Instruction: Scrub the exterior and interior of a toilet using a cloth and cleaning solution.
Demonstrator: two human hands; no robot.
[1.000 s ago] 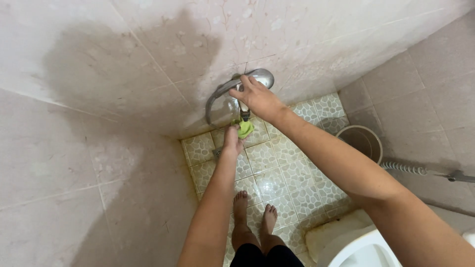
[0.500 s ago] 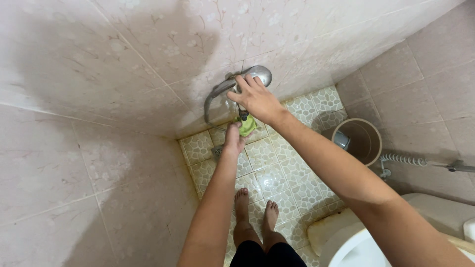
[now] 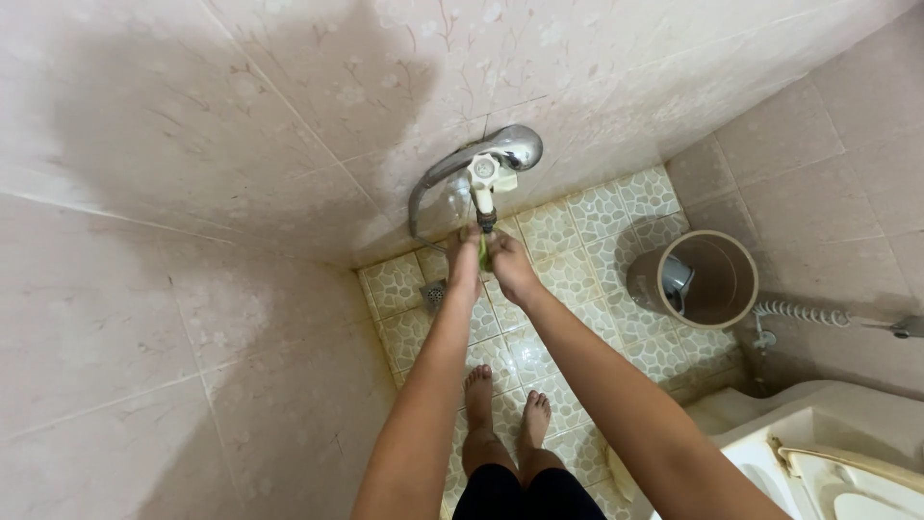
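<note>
We see both hands closed together directly under the wall tap point(image 3: 484, 178). The left hand point(image 3: 465, 262) and right hand point(image 3: 508, 270) each grip the green cloth point(image 3: 484, 252), which shows only as a thin strip between them, just below the spout. The side wall point(image 3: 144, 318) stands near the left arm. A brown bucket point(image 3: 707, 279) sits well apart, with open floor tiles point(image 3: 577, 279) between.

Single head cam, looks steeply down at floor point(image 3: 577, 289) + wall corner, arm's reach; tap point(image 3: 481, 173) frame center-top.
</note>
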